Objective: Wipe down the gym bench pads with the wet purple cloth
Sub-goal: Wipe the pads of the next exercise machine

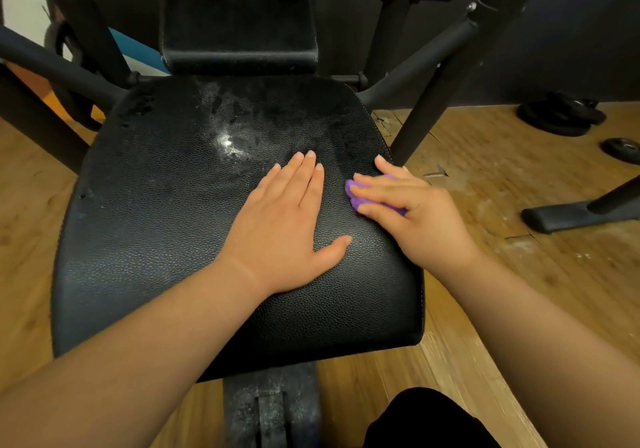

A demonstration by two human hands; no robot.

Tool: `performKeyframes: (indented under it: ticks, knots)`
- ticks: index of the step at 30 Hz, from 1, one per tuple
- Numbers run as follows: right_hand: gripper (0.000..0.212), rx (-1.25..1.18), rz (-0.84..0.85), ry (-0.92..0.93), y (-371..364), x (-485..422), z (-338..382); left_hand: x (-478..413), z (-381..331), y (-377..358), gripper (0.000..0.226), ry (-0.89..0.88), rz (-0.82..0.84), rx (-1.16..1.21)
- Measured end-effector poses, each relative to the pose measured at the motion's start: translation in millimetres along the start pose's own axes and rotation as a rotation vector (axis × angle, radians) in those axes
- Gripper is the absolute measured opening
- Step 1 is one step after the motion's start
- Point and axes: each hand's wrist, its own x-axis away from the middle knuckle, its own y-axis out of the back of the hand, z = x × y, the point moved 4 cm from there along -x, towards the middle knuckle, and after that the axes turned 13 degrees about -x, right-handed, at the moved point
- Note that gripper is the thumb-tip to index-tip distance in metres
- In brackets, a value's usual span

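Note:
The black textured seat pad of the gym bench fills the middle of the view, with a wet shiny patch toward its far side. Behind it rises the black back pad. My left hand lies flat on the seat pad, fingers straight and together. My right hand grips the bunched purple cloth against the pad's right edge; most of the cloth is hidden under its fingers.
Black steel frame tubes cross behind and to the right of the seat. A frame foot rests on the wooden floor at right. Weight plates lie at the far right by the dark wall.

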Motion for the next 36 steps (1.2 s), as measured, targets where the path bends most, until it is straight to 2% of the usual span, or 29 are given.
performKeyframes:
  ticks: [5, 10, 13, 18, 23, 27, 32, 36]
  knots:
    - [0.037, -0.039, -0.050, -0.089, -2, -21, -3, 0, 0, 1, 0.097, 0.003, -0.001, 0.005]
    - [0.036, 0.063, 0.018, 0.012, -6, 28, 7, -1, 1, 0, 0.096, -0.002, -0.011, 0.011]
    - [0.034, 0.029, 0.046, 0.018, -1, 15, 3, 0, 0, 0, 0.095, 0.005, -0.021, -0.005]
    - [0.036, -0.048, -0.042, -0.072, 0, -6, 0, 5, -2, 0, 0.090, 0.021, -0.030, -0.034]
    - [0.035, 0.083, -0.005, 0.011, -7, 35, 10, 6, -8, 1, 0.090, -0.009, -0.043, -0.025]
    - [0.034, 0.031, 0.036, -0.001, -1, 12, 5, 9, -11, 2, 0.090, -0.008, -0.045, -0.029]
    - [0.037, 0.032, -0.066, -0.016, -4, 12, 4, 31, -6, 1, 0.083, -0.026, -0.045, -0.033]
    - [0.033, 0.142, -0.058, 0.049, -14, 53, 14, 50, -4, -1, 0.083, -0.049, -0.057, -0.064]
